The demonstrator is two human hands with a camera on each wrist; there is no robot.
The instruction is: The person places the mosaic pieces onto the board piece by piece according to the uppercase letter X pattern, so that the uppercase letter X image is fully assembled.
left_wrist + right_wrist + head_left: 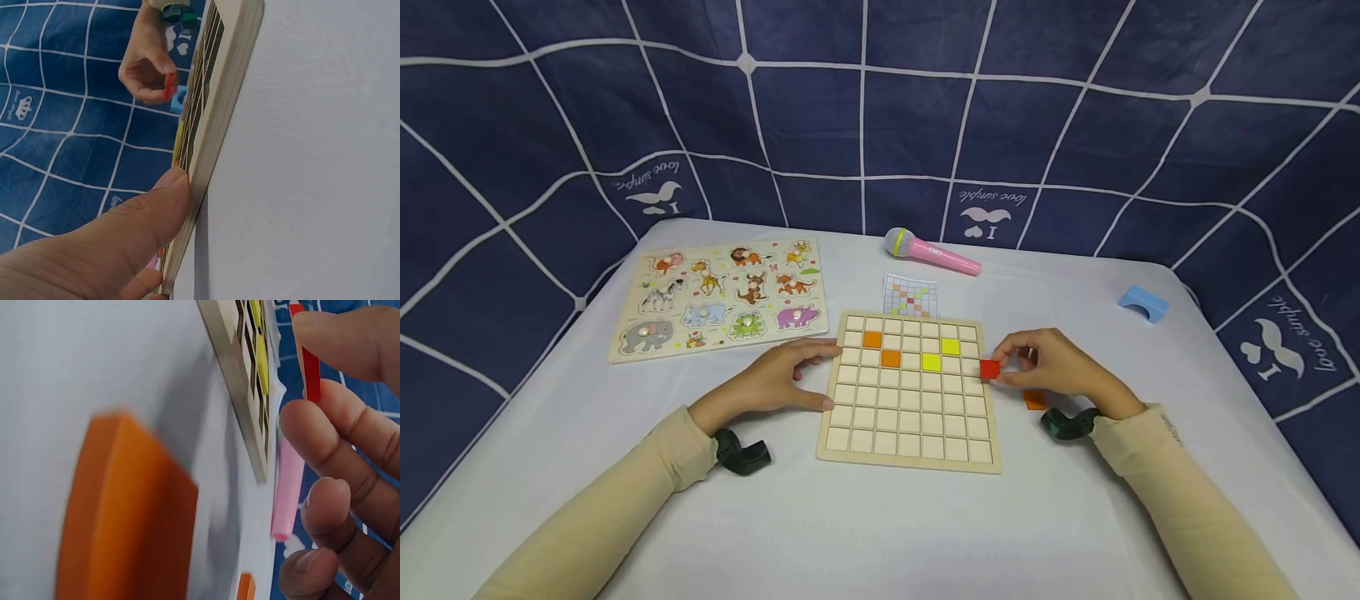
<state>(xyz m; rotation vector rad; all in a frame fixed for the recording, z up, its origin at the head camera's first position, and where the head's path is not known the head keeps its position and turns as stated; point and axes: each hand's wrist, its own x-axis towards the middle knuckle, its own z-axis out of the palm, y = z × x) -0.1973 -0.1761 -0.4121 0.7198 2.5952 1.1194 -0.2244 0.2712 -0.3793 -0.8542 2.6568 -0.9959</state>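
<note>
My right hand (1048,362) pinches a red square tile (989,369) between thumb and fingertips, over the right edge of a wooden grid board (910,462). The tile (310,372) shows edge-on in the right wrist view. Set into the board's upper squares are two orange tiles (891,358) and two yellow tiles (931,362). At the board's left edge rests my left hand (767,375), thumb and fingers spread apart along the rim. Its thumb (147,215) lies against the wooden side in the left wrist view. Loose orange tiles (128,512) lie on the table beneath my right hand.
A printed pattern card (911,296) lies just behind the board, with a pink toy microphone (936,253) beyond it. An animal peg puzzle (722,296) sits at the back left. A blue arch block (1144,303) is at the far right. Dark checked cloth (910,117) hangs behind the table.
</note>
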